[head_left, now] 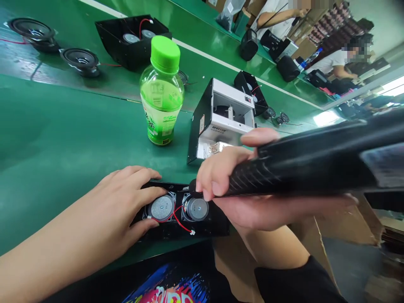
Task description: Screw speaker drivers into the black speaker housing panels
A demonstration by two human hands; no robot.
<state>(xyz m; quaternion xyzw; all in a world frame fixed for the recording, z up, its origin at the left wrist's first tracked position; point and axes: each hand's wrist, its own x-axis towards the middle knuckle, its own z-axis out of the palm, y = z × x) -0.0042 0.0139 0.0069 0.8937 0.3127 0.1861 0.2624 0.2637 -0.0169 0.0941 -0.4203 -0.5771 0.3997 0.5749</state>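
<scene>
With my right hand (229, 164) I grip a black tool (303, 164). My left hand (126, 204), loosely spread, touches the speaker box (216, 227).

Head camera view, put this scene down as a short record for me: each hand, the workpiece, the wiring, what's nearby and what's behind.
Left hand: the left hand is spread over the left end of a black box
Right hand: the right hand grips a black tool
Workpiece: two small speakers sit side by side in the box
Wiring: red wire ending in a white plug
Nearby: green-capped bottle; white-and-black machine
Behind: another black box; people farther off
</scene>
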